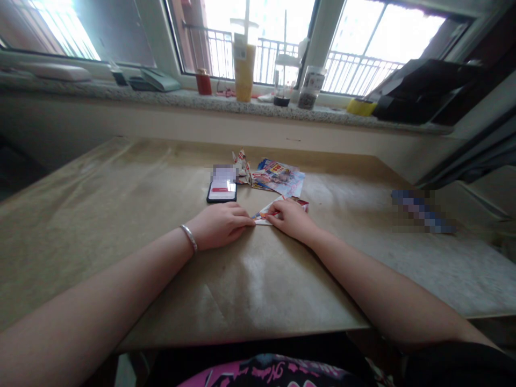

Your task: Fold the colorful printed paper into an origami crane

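Now the paper [264, 217] lies on the desk [258, 279] between both grips: left hand [220, 224] and right hand [292, 219] curl, fingertips pinning its ends. Likely mid-crease; next calls for even pressure along the fold.

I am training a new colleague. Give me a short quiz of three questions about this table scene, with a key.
1. True or false: the left hand and the right hand both touch the folded paper.
2. Multiple choice: which wrist wears the bracelet? A) left B) right C) neither
3. Fill in: the phone lies on the table just beyond the ___ hand.
Key: 1 true; 2 A; 3 left.
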A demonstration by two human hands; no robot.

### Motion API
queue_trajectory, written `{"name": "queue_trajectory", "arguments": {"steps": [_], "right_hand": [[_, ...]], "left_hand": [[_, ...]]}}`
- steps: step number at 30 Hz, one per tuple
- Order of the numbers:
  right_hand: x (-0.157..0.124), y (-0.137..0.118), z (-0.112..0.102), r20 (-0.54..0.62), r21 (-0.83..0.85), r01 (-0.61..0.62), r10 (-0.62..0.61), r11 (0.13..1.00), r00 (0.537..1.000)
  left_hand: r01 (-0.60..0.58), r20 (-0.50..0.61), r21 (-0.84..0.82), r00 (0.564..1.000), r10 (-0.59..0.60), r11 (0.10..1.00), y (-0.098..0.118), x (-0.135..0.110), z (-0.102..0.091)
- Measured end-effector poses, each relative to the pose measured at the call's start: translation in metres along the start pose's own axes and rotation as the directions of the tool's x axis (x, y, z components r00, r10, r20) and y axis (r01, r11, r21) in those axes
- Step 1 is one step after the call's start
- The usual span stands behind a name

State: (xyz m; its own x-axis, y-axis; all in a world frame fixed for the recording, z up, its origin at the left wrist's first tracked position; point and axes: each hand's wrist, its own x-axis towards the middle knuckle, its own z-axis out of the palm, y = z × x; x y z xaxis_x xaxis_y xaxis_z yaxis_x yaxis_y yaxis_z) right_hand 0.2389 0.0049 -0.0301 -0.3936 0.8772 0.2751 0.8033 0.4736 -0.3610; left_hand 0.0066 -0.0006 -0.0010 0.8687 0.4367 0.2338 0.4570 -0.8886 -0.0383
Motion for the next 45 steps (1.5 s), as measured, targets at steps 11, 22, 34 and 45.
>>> {"name": "queue_trajectory", "arguments": {"steps": [11,22,34,45], "right_hand": [[-0.005,-0.008,-0.006,-0.041,-0.133,0.085,-0.091,0.987,0.995],[-0.013,-0.015,-0.011,0.034,-0.259,0.47,-0.478,0.844,0.878],[-0.011,-0.018,-0.022,0.151,-0.255,0.448,-0.422,0.857,0.894],[-0.014,-0.006,-0.02,0.096,-0.325,0.429,-0.423,0.842,0.901]], "left_hand": [[-0.017,0.051,0.056,0.999,0.015,0.998,0.004,0.002,-0.001],[-0.021,0.001,0.064,1.0,0.021,0.998,0.004,0.002,0.0],[-0.028,0.005,0.088,1.0,0.028,0.996,0.005,0.002,-0.002],[-0.012,0.028,0.0,1.0,0.012,1.0,0.001,0.001,0.0]]}}
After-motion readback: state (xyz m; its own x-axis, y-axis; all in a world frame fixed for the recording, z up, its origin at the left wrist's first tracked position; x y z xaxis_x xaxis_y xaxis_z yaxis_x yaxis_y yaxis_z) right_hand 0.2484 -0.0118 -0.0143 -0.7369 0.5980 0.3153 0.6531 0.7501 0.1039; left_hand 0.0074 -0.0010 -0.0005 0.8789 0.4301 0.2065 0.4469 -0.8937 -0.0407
